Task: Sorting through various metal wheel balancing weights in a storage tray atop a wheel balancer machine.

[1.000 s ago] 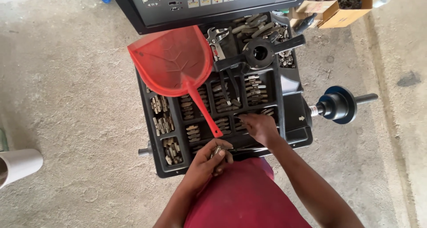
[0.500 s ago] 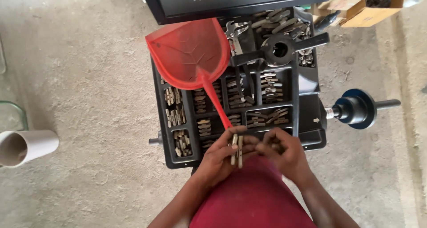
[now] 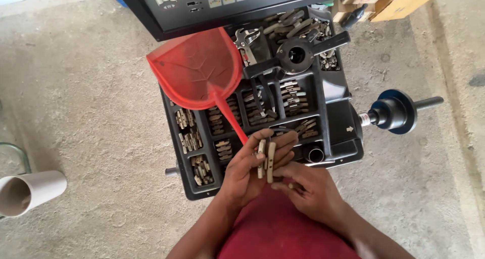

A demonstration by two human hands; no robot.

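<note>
Nearest the camera, right hand (image 3: 308, 191) sat low over the red shirt (image 3: 283, 228), fingers curled, fingertips touching the lower ends of the weight strips (image 3: 267, 160); cannot tell if it gripped anything. Left hand (image 3: 252, 168) lay palm up just left of it, fingers loosely closed around those two or three pale metal strips, at the near edge of the black tray (image 3: 348, 133). Tray compartments held more weights (image 3: 189, 135). Red fly swatter (image 3: 197, 69) lay across the tray's far left. Farther: pliers (image 3: 244, 38), black wing nut (image 3: 295, 54). White pipe (image 3: 30, 191) lay left on the floor
</note>
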